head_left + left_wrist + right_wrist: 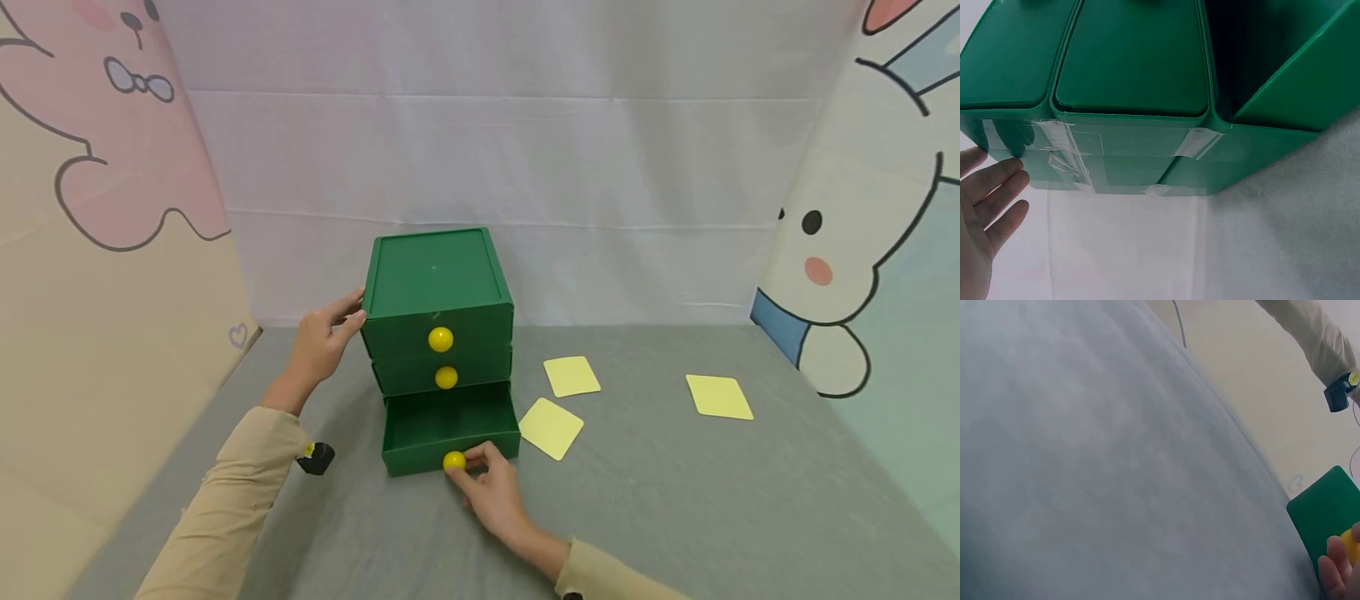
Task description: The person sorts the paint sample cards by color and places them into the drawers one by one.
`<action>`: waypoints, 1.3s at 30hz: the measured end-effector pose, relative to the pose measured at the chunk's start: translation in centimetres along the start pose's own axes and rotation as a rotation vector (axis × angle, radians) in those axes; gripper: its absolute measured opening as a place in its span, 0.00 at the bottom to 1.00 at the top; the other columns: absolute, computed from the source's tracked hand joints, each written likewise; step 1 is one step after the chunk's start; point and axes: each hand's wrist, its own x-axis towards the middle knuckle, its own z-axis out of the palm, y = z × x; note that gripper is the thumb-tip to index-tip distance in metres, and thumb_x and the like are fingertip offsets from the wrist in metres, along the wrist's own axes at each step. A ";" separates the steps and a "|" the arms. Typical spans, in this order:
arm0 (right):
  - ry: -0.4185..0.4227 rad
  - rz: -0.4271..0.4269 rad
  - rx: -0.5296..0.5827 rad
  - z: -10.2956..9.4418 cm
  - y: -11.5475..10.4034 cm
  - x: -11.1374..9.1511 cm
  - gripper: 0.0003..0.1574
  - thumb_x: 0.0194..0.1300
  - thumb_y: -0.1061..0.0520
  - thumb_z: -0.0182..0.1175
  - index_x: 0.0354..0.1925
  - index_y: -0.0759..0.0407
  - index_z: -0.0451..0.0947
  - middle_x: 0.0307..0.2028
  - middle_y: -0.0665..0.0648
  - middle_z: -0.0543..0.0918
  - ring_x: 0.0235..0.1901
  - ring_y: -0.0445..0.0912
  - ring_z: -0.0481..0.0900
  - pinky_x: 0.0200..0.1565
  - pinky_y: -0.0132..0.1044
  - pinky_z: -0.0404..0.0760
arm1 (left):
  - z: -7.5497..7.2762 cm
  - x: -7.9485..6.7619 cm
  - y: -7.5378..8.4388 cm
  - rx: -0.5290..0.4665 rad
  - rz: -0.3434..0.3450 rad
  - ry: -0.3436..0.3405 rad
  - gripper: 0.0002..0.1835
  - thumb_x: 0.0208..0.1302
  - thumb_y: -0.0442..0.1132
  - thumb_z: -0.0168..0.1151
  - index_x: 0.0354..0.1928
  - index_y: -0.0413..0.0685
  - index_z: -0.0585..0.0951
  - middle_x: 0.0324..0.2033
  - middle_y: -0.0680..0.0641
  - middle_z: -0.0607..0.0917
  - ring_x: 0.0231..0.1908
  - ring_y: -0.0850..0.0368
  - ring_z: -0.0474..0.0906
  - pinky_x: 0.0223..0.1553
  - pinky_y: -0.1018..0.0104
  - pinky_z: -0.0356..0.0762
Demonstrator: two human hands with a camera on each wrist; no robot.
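Observation:
A green three-drawer cabinet point(435, 271) stands on the grey cloth, each drawer bearing a round yellow knob. Its bottom drawer point(416, 458) is pulled out, and no object shows inside. Between thumb and fingers, my right hand point(495, 496) pinches the knob point(453, 462) of that drawer; the right wrist view catches only part of this hand point(1341, 569) at its lower right edge. My left hand point(318, 342) rests against the cabinet's upper left side, and in the left wrist view its fingers point(999, 199) look extended. The top and middle drawers are closed.
Two yellow paper squares, one nearer point(551, 428) and one farther point(572, 376), lie right of the cabinet. Another yellow square point(718, 397) lies farther right. Behind hangs a white curtain point(495, 158), with cartoon-printed sheets on both sides. Clear tape point(1200, 142) crosses the cabinet's side.

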 end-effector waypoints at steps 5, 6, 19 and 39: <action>-0.009 0.021 0.003 -0.2 0.0 -0.7 0.16 0.59 0.54 0.61 0.39 0.63 0.70 0.33 0.56 0.76 0.10 0.41 0.70 0.14 0.29 0.69 | -0.1 0.0 0.1 -0.003 -0.007 -0.003 0.25 0.69 0.47 0.46 0.64 0.43 0.67 0.51 0.34 0.76 0.47 0.37 0.74 0.46 0.42 0.69; -0.011 0.025 0.001 -0.3 -0.1 -0.9 0.16 0.59 0.54 0.61 0.39 0.63 0.70 0.33 0.55 0.76 0.10 0.41 0.70 0.14 0.28 0.69 | -0.1 0.0 0.2 -0.007 -0.008 -0.012 0.25 0.69 0.46 0.46 0.64 0.42 0.66 0.52 0.33 0.76 0.47 0.36 0.74 0.47 0.41 0.69; -0.064 0.074 0.045 -1.0 -0.8 -2.7 0.16 0.60 0.55 0.60 0.41 0.64 0.70 0.35 0.55 0.76 0.10 0.39 0.68 0.14 0.28 0.69 | -0.2 0.1 0.1 0.008 -0.008 -0.026 0.24 0.69 0.43 0.46 0.64 0.43 0.66 0.51 0.34 0.76 0.46 0.36 0.74 0.46 0.41 0.69; -0.096 0.063 0.079 -1.1 -1.5 -3.8 0.14 0.61 0.59 0.59 0.41 0.66 0.70 0.36 0.57 0.76 0.10 0.42 0.68 0.15 0.28 0.70 | -0.3 -0.1 0.2 0.004 -0.006 -0.018 0.24 0.69 0.44 0.46 0.64 0.42 0.66 0.51 0.34 0.76 0.47 0.37 0.74 0.46 0.42 0.70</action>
